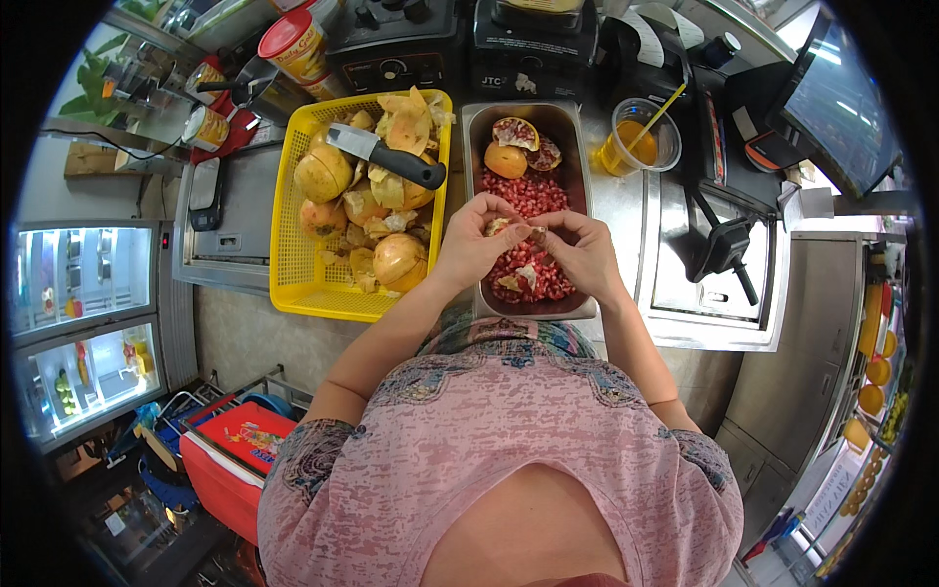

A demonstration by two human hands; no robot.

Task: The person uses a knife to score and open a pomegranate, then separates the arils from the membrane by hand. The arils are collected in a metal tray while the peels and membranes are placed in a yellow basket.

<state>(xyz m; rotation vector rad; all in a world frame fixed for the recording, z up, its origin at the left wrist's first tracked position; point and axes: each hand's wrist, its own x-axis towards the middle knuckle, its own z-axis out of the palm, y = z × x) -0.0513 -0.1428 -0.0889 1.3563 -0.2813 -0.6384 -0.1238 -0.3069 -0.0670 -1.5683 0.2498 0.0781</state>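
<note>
Both hands meet over a deep stainless steel pan (587,183) of loose red pomegranate seeds (524,192). My left hand (480,238) is closed around a small piece of pomegranate (497,226), mostly covered by the fingers. The fingertips of my right hand (579,246) pinch at a pale bit beside it; whether the two bits are joined is hidden. Pomegranate pieces (506,160) lie at the pan's far end, and scraps of pale membrane (527,275) rest on the seeds near me. To the left, a knife with a black handle (407,163) lies across pomegranates and peels in a yellow plastic basket (286,286).
Behind the pan stand black blender bases (534,51). A plastic cup of amber liquid with a yellow straw (637,143) is at its right, then a black stand-like object (726,246). Farther left are a small scale (206,194) and red-lidded tins (293,44).
</note>
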